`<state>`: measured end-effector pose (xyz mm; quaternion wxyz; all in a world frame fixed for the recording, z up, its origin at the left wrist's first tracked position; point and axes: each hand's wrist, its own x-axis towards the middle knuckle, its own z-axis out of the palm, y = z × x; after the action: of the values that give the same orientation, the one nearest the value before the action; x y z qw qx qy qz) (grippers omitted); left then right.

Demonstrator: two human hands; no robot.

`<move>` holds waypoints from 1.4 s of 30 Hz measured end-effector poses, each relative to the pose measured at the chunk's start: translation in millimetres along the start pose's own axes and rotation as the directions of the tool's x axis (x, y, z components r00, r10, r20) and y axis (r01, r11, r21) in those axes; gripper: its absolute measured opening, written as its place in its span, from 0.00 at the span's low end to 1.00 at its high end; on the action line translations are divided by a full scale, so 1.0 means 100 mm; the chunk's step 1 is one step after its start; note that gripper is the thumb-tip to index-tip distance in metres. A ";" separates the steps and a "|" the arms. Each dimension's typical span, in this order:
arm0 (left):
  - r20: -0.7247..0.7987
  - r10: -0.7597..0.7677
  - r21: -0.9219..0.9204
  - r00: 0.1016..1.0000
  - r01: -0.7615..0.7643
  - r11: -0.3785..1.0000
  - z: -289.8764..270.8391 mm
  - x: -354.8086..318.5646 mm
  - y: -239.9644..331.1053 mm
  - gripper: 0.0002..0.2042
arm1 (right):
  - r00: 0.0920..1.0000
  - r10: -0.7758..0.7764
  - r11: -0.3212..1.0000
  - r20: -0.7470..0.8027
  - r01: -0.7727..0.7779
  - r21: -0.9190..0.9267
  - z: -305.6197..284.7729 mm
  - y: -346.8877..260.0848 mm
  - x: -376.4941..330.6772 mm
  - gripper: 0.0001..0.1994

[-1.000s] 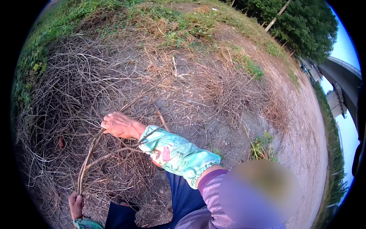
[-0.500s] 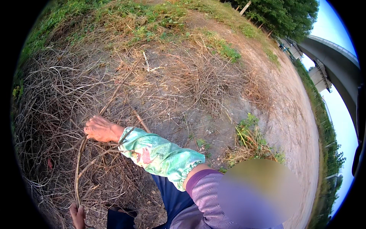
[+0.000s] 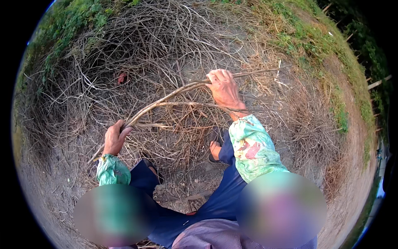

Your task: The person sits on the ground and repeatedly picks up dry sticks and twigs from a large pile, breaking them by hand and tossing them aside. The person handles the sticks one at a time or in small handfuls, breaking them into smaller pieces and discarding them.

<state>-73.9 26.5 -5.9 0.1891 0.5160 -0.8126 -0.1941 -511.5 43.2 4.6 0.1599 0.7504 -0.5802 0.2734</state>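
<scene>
A long, pale, bent dry branch (image 3: 166, 101) with a few side shoots runs across the middle of the view above the ground. My left hand (image 3: 115, 137) is shut around its lower left end. My right hand (image 3: 222, 86) grips it farther up, near the right, where the thin tip carries on to the right. Both forearms wear green patterned sleeve covers. Below the branch, my legs in dark blue trousers and a sandalled foot (image 3: 214, 149) stand on the dry brush.
A wide heap of dry tangled twigs and vines (image 3: 137, 54) covers the ground ahead. Something small and red (image 3: 122, 77) lies in it. Green grass (image 3: 315, 45) borders the top and right, with bare dirt (image 3: 356, 166) at right.
The view has swung down and left. My left hand has risen into view holding the branch's end, and my right hand has lifted the branch off the brush.
</scene>
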 end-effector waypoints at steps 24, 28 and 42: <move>0.319 0.192 -0.822 0.928 0.372 -0.430 0.13 0.17 0.37 0.23 | 0.728 -0.685 0.451 -0.029 0.454 0.768 -0.52 -2.46 0.05 0.19; 0.162 0.096 -0.837 0.982 0.188 -0.514 0.01 0.05 0.33 0.22 | 0.715 -0.699 0.442 0.029 0.399 0.804 -0.50 -2.51 -0.06 0.19; -0.458 -0.587 -0.880 0.667 -0.248 0.405 -2.45 -2.38 -1.58 0.16 | 0.929 -0.093 0.906 0.359 -0.070 0.417 -0.11 -1.60 -0.02 0.19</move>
<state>265.4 152.0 97.4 0.7111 0.4506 -0.3655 -0.3971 -360.7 95.0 24.8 -0.1171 0.8085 -0.5222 0.2448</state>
